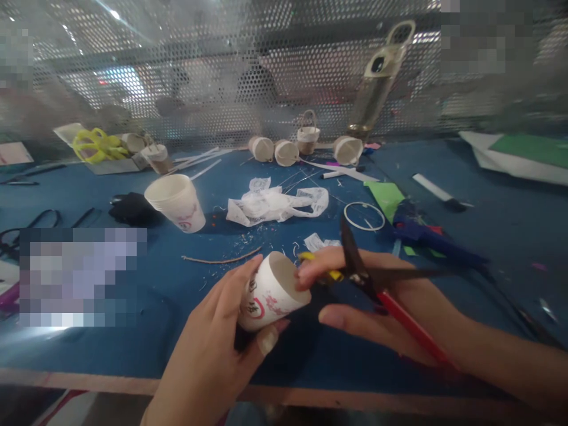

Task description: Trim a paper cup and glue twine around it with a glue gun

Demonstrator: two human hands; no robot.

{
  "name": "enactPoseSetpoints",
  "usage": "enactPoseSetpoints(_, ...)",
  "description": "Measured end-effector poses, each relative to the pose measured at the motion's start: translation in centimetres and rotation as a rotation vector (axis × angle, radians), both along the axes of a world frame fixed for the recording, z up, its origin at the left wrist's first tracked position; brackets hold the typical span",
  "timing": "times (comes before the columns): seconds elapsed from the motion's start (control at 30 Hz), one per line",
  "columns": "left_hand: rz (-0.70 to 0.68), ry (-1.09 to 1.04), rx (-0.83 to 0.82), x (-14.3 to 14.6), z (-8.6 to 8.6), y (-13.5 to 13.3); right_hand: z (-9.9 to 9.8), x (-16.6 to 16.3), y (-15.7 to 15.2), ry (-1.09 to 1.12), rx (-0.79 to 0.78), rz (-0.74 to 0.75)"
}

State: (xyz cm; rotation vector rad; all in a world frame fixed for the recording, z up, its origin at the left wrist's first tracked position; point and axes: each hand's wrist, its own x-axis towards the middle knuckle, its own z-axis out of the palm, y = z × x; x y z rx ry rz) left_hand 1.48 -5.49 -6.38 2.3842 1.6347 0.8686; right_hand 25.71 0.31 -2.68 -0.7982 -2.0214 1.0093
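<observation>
A: Where's the cup, and who has it?
B: Paper cup is over the near part of the blue table, between the hands. Left hand wraps its side, thumb opposite fingers. Can't tell if the base touches down.
A: Right hand?
B: Right hand holds scissors, blades spread. Index finger at the cup's mouth, thumb apart. Lower fingers hidden.
A: Step?
B: My read: working the rim by finger, scissors parked. Next move calls for a steady left grip and blades kept off the fingers.
A: Orientation?
B: Tilted. Mouth points up and right, toward the right hand. Long axis slants low left to high right.
</observation>
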Motion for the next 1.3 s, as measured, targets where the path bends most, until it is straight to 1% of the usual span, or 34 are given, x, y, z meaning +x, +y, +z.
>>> enactPoseSetpoints(0.07,0.024,-0.018,0.016,-0.2,-0.1,0.0,0.2,0.2,0.3,-0.002,0.079,-0.125)
enactPoseSetpoints(0.13,0.037,-0.031,0.019,-0.5,-0.2,-0.1,0.2,0.5,0.9,-0.095,0.208,-0.247)
enactPoseSetpoints(0.23,0.026,-0.042,0.001,-0.6,-0.1,-0.2,0.1,0.7,1.8,-0.356,0.452,-0.324)
enactPoseSetpoints(0.3,0.015,-0.049,-0.018,-0.7,-0.1,-0.2,0.1,0.5,2.5,-0.578,0.555,-0.368)
enactPoseSetpoints(0.37,0.015,-0.057,-0.027,-0.9,-0.2,-0.2,0.2,0.2,3.3,-0.763,0.534,-0.409)
enactPoseSetpoints(0.43,0.018,-0.059,-0.032,-1.0,-0.2,-0.2,0.3,0.0,4.2,-0.848,0.444,-0.411)
enactPoseSetpoints(0.53,-0.01,-0.053,-0.041,-1.1,0.0,-0.3,0.3,-0.2,5.9,-0.855,0.386,-0.331)
enactPoseSetpoints(0.67,-0.067,-0.052,-0.043,-1.1,0.3,-0.3,0.7,-0.7,7.3,-0.832,0.371,-0.222)
enactPoseSetpoints(0.83,-0.064,-0.071,-0.063,-1.0,0.3,-0.3,2.1,-1.5,6.8,-0.79,0.444,-0.214)
enactPoseSetpoints(0.93,-0.065,-0.073,-0.064,-1.1,0.1,-0.2,2.5,-1.2,6.3,-0.849,0.496,-0.215)
enactPoseSetpoints(1.1,-0.063,-0.065,-0.084,-1.1,-0.2,0.0,1.9,0.3,6.1,-0.93,0.483,-0.221)
enactPoseSetpoints(1.3,-0.05,-0.077,-0.071,-1.0,-0.3,-0.1,1.5,1.1,5.6,-0.899,0.473,-0.227)
